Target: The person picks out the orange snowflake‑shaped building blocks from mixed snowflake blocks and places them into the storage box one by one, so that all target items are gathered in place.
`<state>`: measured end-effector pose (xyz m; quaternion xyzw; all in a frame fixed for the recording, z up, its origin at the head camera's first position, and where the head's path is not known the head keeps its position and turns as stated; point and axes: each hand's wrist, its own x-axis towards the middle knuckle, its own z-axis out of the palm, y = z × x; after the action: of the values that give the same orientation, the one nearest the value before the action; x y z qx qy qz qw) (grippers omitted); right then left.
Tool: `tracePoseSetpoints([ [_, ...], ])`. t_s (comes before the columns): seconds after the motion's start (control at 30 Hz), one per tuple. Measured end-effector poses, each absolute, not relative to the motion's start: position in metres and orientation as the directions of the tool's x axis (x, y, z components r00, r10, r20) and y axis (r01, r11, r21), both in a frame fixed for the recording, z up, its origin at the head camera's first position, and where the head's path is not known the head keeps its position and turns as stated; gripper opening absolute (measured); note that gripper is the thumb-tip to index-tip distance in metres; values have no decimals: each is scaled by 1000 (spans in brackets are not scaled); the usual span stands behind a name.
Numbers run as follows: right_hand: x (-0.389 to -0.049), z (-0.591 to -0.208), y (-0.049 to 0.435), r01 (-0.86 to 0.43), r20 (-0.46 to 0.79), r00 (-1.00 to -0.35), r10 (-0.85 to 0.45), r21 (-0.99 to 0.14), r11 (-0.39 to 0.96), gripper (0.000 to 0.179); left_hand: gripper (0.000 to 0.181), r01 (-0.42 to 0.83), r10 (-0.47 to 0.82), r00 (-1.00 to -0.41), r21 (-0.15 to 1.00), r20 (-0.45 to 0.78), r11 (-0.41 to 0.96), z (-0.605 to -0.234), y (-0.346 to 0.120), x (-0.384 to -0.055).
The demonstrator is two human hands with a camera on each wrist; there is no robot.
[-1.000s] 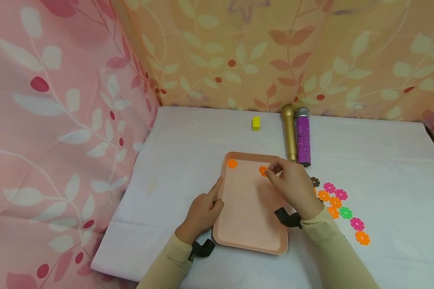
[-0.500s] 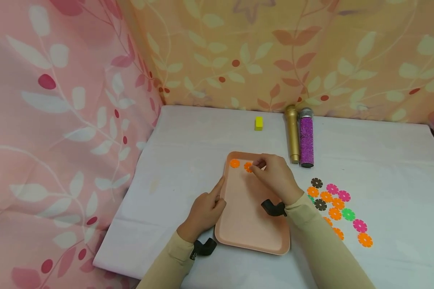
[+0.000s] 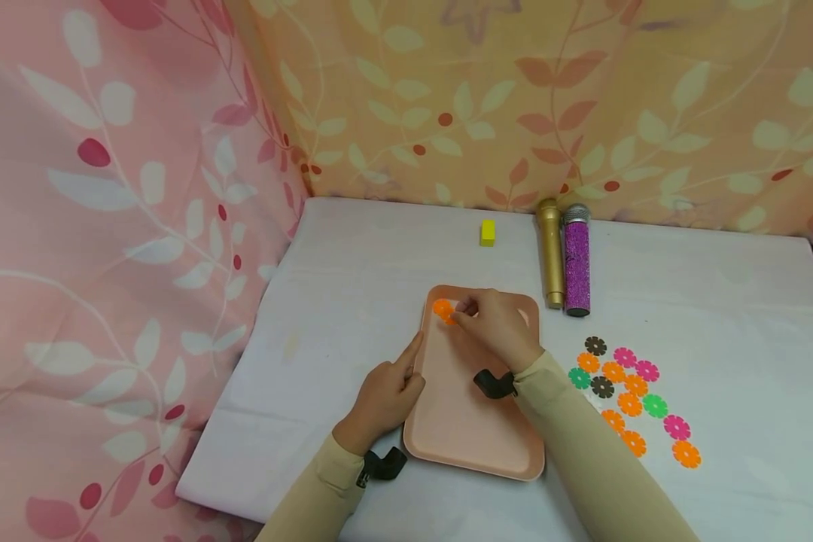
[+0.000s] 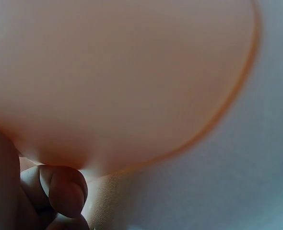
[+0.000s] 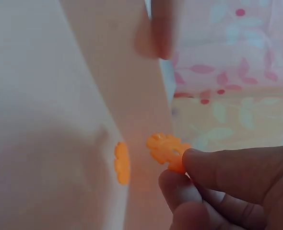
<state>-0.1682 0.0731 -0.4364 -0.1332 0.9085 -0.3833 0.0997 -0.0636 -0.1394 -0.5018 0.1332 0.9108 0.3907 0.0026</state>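
Observation:
A peach tray (image 3: 474, 440) lies on the white-covered table. My left hand (image 3: 386, 395) holds its left rim, index finger stretched along the edge and thumb at the rim. In the left wrist view, curled fingers (image 4: 67, 191) sit against the tray's rim. My right hand (image 3: 501, 324) is over the tray's far left part and pinches an orange flower-shaped disc (image 5: 168, 151) between thumb and fingers. Another orange flower-shaped disc (image 5: 122, 164) lies in the tray near its far left corner; from the head, the held disc overlaps it.
Right of the tray lie several loose flower-shaped discs, among them orange (image 3: 686, 454), pink (image 3: 677, 427), green (image 3: 656, 406) and dark brown (image 3: 595, 345). Behind it are a gold microphone (image 3: 550, 256), a purple glitter microphone (image 3: 577, 260) and a yellow block (image 3: 488, 233). Patterned cloths hang around the table.
My right hand has moved left across the tray, carrying the pinched orange disc up to the one lying in the corner. My left hand keeps its place on the rim.

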Motion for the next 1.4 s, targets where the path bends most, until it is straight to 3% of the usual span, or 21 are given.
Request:
tracePoseSetpoints([
  [0.53, -173, -471, 68, -114, -121, -929, -350, -805, 582, 11, 71, 259, 261, -959, 706, 108, 659, -503, -138, -63],
  [1.4, -181, -484, 59, -144, -98, -948, -302, -715, 684, 13, 71, 280, 246, -957, 699, 152, 658, -503, -140, -64],
])
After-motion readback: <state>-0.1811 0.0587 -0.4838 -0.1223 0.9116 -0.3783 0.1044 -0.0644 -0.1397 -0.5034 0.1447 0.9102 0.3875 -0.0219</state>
